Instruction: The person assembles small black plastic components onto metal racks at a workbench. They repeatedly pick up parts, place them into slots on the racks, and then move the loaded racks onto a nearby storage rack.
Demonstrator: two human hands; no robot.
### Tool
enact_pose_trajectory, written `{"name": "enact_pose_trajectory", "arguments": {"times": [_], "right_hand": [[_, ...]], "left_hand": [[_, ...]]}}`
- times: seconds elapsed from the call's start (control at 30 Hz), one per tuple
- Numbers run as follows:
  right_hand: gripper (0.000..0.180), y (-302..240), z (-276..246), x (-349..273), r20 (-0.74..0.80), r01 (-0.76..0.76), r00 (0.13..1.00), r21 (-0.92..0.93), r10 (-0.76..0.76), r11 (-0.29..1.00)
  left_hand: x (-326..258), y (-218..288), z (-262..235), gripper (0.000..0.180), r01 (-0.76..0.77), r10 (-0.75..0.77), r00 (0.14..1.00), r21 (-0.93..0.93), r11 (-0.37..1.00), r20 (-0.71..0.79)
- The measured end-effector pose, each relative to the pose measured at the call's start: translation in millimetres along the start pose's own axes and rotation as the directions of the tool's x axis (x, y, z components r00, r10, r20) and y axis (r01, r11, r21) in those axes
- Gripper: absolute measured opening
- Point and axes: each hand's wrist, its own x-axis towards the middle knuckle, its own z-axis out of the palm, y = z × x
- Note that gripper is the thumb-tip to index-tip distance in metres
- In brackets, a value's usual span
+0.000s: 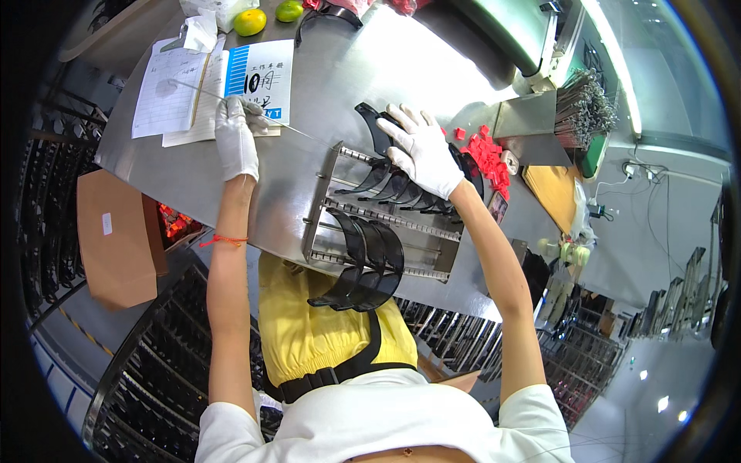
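My left hand (237,131), in a white glove, is closed on a thin metal rod (297,132) above the papers at the left. The rod slants from over the notebook toward the left end of a slotted metal rack (318,212). In a white glove too, my right hand (423,150) lies with fingers spread over the far row of the rack, touching a curved black plastic piece (376,131). More curved black pieces (391,185) stand side by side under and beside that hand. In the near row, several larger black curved pieces (370,255) stand at the rack's left.
An open notebook (174,96) and a printed booklet (270,65) lie at the left. Red plastic bits (486,158) and a metal box of thin rods (532,123) are at the right. Fruit (249,23) sits at the back; a cardboard box (116,239) stands below the table's left edge.
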Motion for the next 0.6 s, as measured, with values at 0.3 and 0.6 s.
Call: {"name": "enact_pose_trajectory", "arguments": {"times": [0.3,0.6], "right_hand": [[0.049,3.7,2.7,-2.7,-0.027,0.019,0.999,-0.026,-0.020,0.999],[0.051,3.6,5.0,-6.2,-0.050,0.009,0.999,0.007,-0.009,1.000]], "left_hand": [[-22.6,-44.8,0.7,0.021,0.182,-0.170,0.980,-0.120,0.976,0.106],[-44.8,-58.3,22.9,0.023,0.362,-0.382,0.918,0.172,0.916,0.105]]}}
